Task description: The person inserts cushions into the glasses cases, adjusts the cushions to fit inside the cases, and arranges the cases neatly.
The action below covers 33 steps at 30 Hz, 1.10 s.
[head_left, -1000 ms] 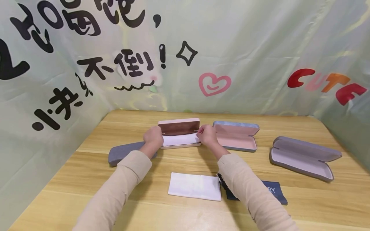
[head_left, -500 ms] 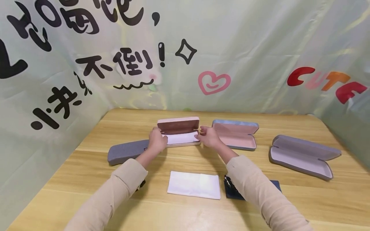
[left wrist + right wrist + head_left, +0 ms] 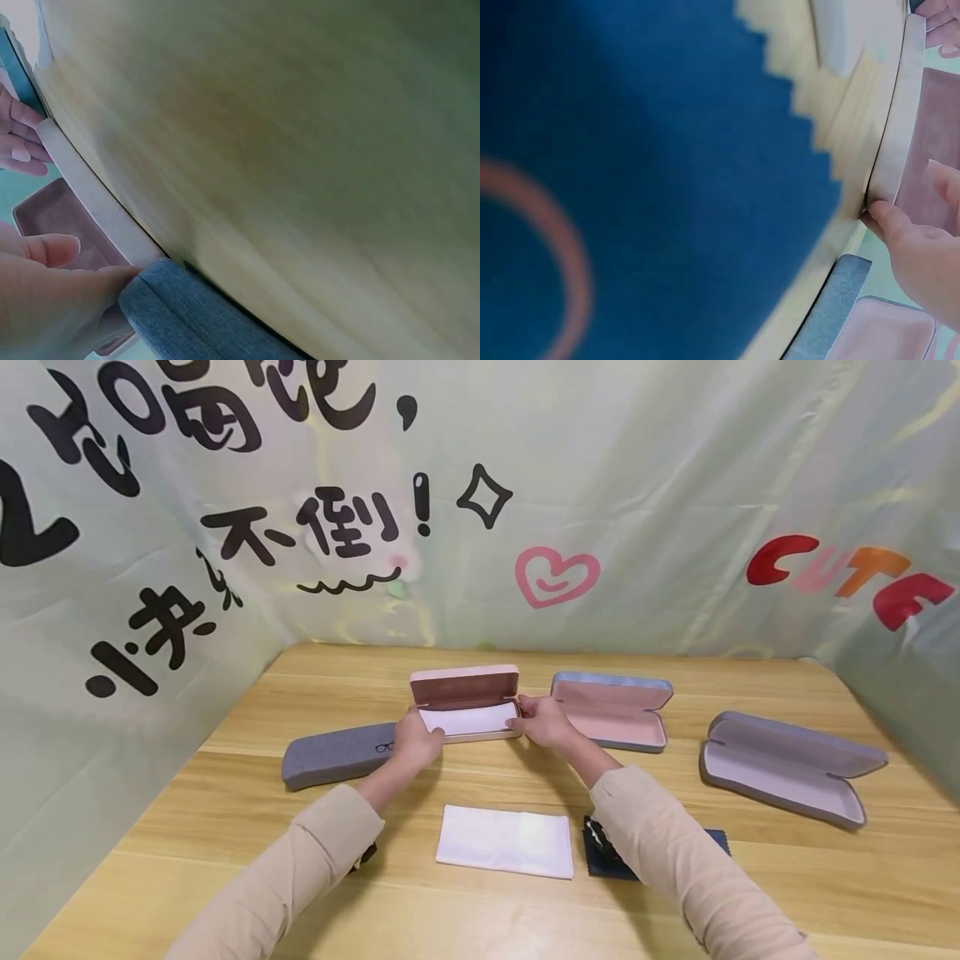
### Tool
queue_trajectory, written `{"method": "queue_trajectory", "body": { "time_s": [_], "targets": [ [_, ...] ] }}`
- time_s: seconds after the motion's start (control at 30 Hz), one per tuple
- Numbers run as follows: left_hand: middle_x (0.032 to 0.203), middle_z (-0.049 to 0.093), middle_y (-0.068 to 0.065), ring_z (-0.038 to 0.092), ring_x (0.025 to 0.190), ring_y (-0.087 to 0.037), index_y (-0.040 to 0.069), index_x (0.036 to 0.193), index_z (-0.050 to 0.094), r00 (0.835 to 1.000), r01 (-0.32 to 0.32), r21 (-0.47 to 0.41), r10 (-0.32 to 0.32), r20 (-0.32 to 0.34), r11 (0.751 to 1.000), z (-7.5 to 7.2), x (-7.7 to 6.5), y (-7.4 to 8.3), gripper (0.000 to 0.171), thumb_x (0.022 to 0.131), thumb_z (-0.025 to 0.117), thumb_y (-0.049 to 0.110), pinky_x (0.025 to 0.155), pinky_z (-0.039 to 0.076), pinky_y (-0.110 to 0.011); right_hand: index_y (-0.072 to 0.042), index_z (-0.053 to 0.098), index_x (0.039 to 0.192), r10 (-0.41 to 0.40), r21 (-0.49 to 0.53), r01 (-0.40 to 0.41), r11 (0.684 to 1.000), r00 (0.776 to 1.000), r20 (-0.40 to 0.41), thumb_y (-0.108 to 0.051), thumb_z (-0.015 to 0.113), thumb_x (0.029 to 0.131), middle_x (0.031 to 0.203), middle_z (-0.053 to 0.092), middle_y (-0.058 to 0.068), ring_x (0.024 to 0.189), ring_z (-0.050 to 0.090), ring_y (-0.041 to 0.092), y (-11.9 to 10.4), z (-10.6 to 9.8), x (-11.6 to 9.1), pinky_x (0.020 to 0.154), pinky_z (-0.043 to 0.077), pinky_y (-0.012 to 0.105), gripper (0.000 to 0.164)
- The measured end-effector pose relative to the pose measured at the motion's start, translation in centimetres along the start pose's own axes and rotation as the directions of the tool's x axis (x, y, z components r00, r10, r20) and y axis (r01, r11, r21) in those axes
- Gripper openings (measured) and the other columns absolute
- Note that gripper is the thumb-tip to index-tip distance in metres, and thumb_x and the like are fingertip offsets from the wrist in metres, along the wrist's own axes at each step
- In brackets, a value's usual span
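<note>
An open pink glasses case [image 3: 465,673] with a brown lining stands at the back middle of the table, its lid raised. A folded white cloth [image 3: 468,721] lies inside the lower half. My left hand [image 3: 417,742] holds the case's left end, thumb toward the front. At the right end, the fingers and thumb of my right hand [image 3: 547,722] grip the corner. In the left wrist view, the left hand [image 3: 45,300] is at the case's corner, right beside the end of a closed grey-blue glasses case [image 3: 195,315]. The right wrist view shows the right hand [image 3: 926,255] touching the other corner.
Left of the left hand lies the closed grey glasses case [image 3: 337,756]. An open blue case [image 3: 611,680] and an open grey case [image 3: 780,802] stand to the right. In front lie a white cloth [image 3: 504,842] and a navy cloth [image 3: 611,863], partly under the right sleeve.
Both hands have shifted from the cloth's ends to the ends of the pink case. The left hand has come down and toward the front; the cloth lies lower inside the case.
</note>
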<state>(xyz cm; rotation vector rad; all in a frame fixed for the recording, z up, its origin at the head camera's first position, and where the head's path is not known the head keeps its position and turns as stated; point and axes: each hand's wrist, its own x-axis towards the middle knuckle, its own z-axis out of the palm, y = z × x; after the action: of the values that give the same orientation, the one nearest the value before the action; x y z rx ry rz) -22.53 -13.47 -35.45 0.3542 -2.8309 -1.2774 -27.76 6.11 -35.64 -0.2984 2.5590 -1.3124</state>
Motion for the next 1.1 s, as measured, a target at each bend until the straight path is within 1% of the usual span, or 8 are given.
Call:
{"method": "queue_trajectory", "body": {
  "time_s": [0.13, 0.17, 0.4, 0.73, 0.8, 0.83, 1.03, 1.1],
  "targets": [
    [0.129, 0.048, -0.031, 0.057, 0.099, -0.033, -0.013, 0.14, 0.023, 1.0, -0.03, 0.009, 0.03, -0.003, 0.999, -0.1, 0.1, -0.4, 0.062, 0.088, 0.049, 0.008, 0.083, 0.049, -0.04, 0.008, 0.031, 0.138, 0.014, 0.018, -0.015, 1.0, 1.0, 0.01, -0.012, 0.057, 0.091, 0.146, 0.029, 0.018, 0.137, 0.027, 0.031, 0.0, 0.0, -0.1, 0.11, 0.027, 0.04, 0.057],
    [0.132, 0.046, -0.031, 0.053, 0.109, -0.035, -0.014, 0.138, 0.026, 0.999, -0.05, 0.015, 0.05, -0.011, 0.999, 0.0, 0.2, -0.5, 0.06, 0.087, 0.05, 0.007, 0.089, 0.047, -0.042, 0.007, 0.032, 0.138, 0.018, 0.023, -0.018, 1.0, 1.0, 0.011, -0.012, 0.057, 0.091, 0.146, 0.03, 0.018, 0.137, 0.027, 0.031, 0.0, 0.0, -0.2, 0.11, 0.027, 0.04, 0.057],
    [0.12, 0.058, -0.026, 0.055, 0.112, -0.035, -0.009, 0.129, 0.044, 0.988, -0.151, 0.013, 0.151, -0.042, 0.989, 0.1, 0.0, -1.2, 0.048, 0.083, 0.053, 0.003, 0.093, 0.047, -0.045, 0.007, 0.04, 0.133, 0.001, 0.041, -0.001, 0.999, 1.0, 0.009, -0.009, 0.058, 0.09, 0.143, 0.035, 0.018, 0.135, 0.031, 0.031, 0.2, 0.0, -0.6, 0.109, 0.03, 0.04, 0.05],
    [0.121, 0.059, -0.024, 0.056, 0.111, -0.033, -0.007, 0.13, 0.044, 0.984, -0.174, -0.012, 0.174, -0.033, 0.985, 0.2, -0.8, -1.4, 0.05, 0.081, 0.053, 0.001, 0.092, 0.047, -0.045, 0.01, 0.037, 0.134, -0.02, 0.054, 0.019, 0.998, 1.0, 0.024, -0.008, 0.057, 0.09, 0.145, 0.03, 0.02, 0.134, 0.031, 0.032, 0.6, -0.4, -1.2, 0.107, 0.032, 0.04, 0.051],
    [0.121, 0.059, -0.024, 0.058, 0.108, -0.031, -0.006, 0.13, 0.044, 0.983, -0.181, -0.011, 0.181, -0.03, 0.983, 0.1, -0.9, -1.4, 0.051, 0.081, 0.054, 0.0, 0.091, 0.048, -0.044, 0.01, 0.039, 0.133, -0.029, 0.046, 0.028, 0.999, 0.999, 0.022, -0.008, 0.057, 0.09, 0.145, 0.031, 0.021, 0.134, 0.031, 0.032, 0.6, -0.4, -1.3, 0.106, 0.034, 0.039, 0.049],
    [0.12, 0.059, -0.024, 0.059, 0.104, -0.03, -0.006, 0.131, 0.044, 0.982, -0.188, -0.005, 0.188, -0.029, 0.982, 0.1, -1.0, -1.4, 0.052, 0.08, 0.054, 0.0, 0.089, 0.049, -0.043, 0.01, 0.041, 0.132, -0.031, 0.035, 0.03, 0.999, 0.999, 0.018, -0.007, 0.057, 0.09, 0.144, 0.032, 0.021, 0.129, 0.041, 0.032, 0.7, -0.4, -1.4, 0.102, 0.04, 0.036, 0.048],
    [0.115, 0.062, -0.025, 0.056, 0.07, -0.019, -0.008, 0.133, 0.041, 0.98, -0.201, 0.009, 0.2, 0.003, 0.98, 0.0, -1.5, -1.4, 0.054, 0.081, 0.054, -0.001, 0.065, 0.047, -0.029, 0.009, 0.045, 0.129, -0.05, -0.035, 0.049, 0.998, 0.999, -0.02, -0.007, 0.06, 0.087, 0.137, 0.04, 0.021, 0.121, 0.049, 0.028, 0.8, -0.4, -1.9, 0.083, 0.045, 0.026, 0.047],
    [0.115, 0.062, -0.025, 0.056, 0.071, -0.019, -0.009, 0.132, 0.041, 0.977, -0.215, 0.008, 0.214, 0.008, 0.977, 0.0, -1.7, -1.4, 0.053, 0.081, 0.054, -0.002, 0.064, 0.047, -0.028, 0.01, 0.045, 0.128, -0.063, -0.031, 0.063, 0.998, 0.998, -0.017, -0.006, 0.061, 0.087, 0.135, 0.041, 0.022, 0.129, 0.041, 0.028, 0.8, -0.5, -2.2, 0.086, 0.043, 0.023, 0.047]
  ]
}}
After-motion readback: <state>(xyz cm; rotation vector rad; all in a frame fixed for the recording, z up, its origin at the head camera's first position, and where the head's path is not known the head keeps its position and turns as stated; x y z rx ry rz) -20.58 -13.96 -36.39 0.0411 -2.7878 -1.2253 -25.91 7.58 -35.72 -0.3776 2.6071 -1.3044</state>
